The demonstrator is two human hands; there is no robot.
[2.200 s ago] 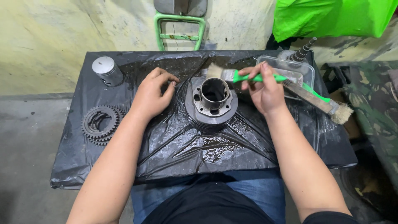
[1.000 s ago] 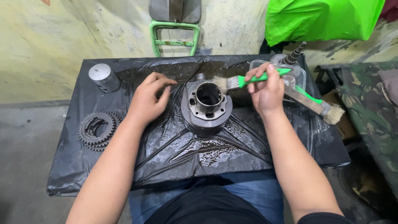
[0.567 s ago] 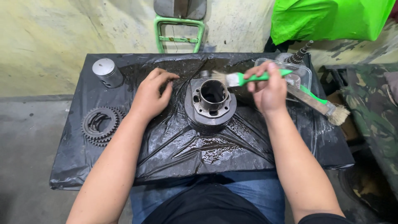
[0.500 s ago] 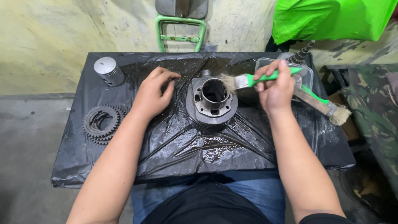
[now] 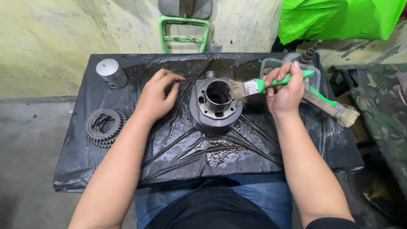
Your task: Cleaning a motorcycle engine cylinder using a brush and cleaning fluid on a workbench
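Bristles of green-handled brush [image 5: 271, 83] at right rim of cylinder [image 5: 216, 104], handle lengthwise toward table's right edge; right hand [image 5: 286, 91] gripping it (left hand [image 5: 157, 99] flat, empty).

Bare plastic sheet [image 5: 212, 157] before engine cylinder [image 5: 215, 106]

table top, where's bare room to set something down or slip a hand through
Bare plastic sheet lies along the near edge, below the cylinder, between the forearms. A smaller patch lies between the piston and the left hand. The right end is crowded: tray, right hand, both brushes.
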